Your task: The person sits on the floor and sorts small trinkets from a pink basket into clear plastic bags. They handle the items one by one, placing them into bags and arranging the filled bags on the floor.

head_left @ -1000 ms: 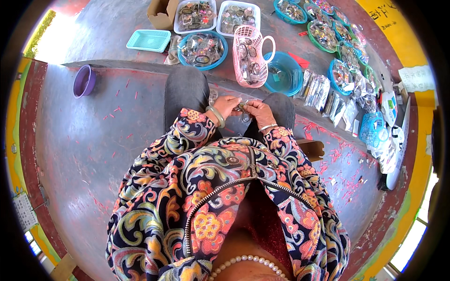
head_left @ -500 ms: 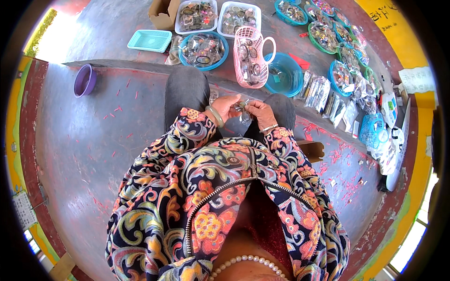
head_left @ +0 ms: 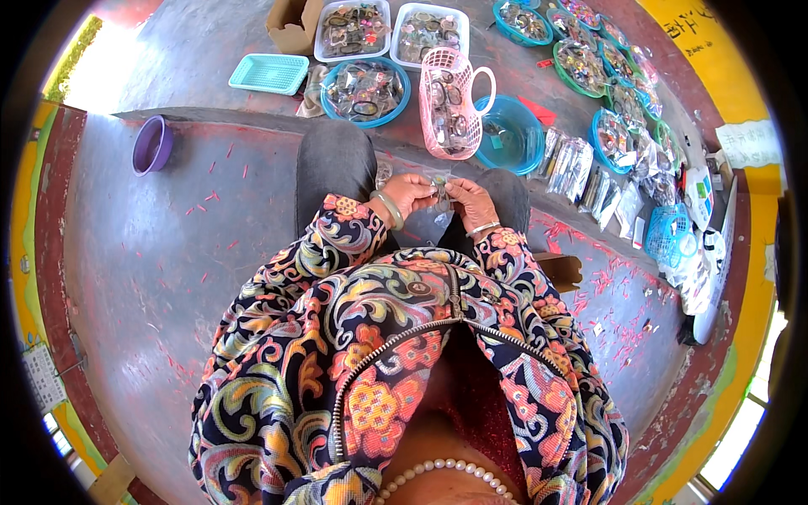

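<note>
My left hand [head_left: 408, 194], with a pale bangle at the wrist, pinches one side of a small clear plastic bag [head_left: 440, 202]. My right hand [head_left: 472, 203], wearing a thin metal bracelet, grips the opposite side with thumb and fingers. A small dark item shows through the film, too small to name. Both hands are between my knees, above my lap. Just beyond them stands a pink lattice basket [head_left: 429, 126] holding bagged loops, with a blue basin [head_left: 526, 139] to its right.
On the raised ledge are a blue-rimmed basin [head_left: 405, 103] of bagged goods, two white tubs [head_left: 318, 46], a turquoise tray [head_left: 268, 74] and a cardboard box [head_left: 286, 40]. Several filled baskets stand at right. A purple bowl [head_left: 143, 153] sits left; an open carton [head_left: 562, 271] lies by my right elbow.
My fingers have shifted on the bag, and the left hand has turned. The bag now hangs flatter and more spread between both hands.
</note>
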The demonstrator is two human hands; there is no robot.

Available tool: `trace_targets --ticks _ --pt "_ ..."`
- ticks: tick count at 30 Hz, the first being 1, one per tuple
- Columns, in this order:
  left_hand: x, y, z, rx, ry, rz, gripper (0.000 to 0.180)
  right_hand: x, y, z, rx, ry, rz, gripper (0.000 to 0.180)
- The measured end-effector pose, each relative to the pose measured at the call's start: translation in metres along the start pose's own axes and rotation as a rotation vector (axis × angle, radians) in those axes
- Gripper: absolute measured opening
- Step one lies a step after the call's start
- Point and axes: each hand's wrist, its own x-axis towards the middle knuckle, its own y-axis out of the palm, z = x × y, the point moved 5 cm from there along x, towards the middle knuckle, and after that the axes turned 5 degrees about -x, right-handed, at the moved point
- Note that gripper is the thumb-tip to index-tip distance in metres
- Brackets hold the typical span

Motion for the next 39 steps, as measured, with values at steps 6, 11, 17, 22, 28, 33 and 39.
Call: trace_targets --ticks 6,11,17,22,28,33,39 --pt "-0.003 0.005 -0.002 0.006 -0.017 0.033 0.011 0.002 -0.005 -0.004 0.041 0.000 0.054 0.009" --pt "-0.001 0.008 0.003 -0.006 -0.031 0.068 0.013 -0.001 -0.007 -0.004 0.079 -0.048 0.057 0.007" --pt "-0.006 0.007 0.001 -0.004 -0.057 0.034 0.013 -0.005 0.000 0.002 0.003 -0.068 0.040 0.007" --pt "-0.005 0.005 0.000 0.024 -0.029 0.000 0.009 -0.009 0.010 0.008 -0.015 -0.028 0.025 0.014" --pt "-0.009 0.009 -0.003 0.136 -0.071 0.029 0.009 -0.003 0.001 -0.003 0.026 0.041 0.066 0.013" --pt "-0.012 0.013 0.000 0.160 -0.127 0.021 0.011 0.000 -0.002 -0.006 0.065 0.014 0.072 0.012" --pt "-0.005 0.005 0.008 0.227 -0.138 0.017 0.012 0.000 0.000 -0.006 0.042 -0.032 -0.007 0.014"
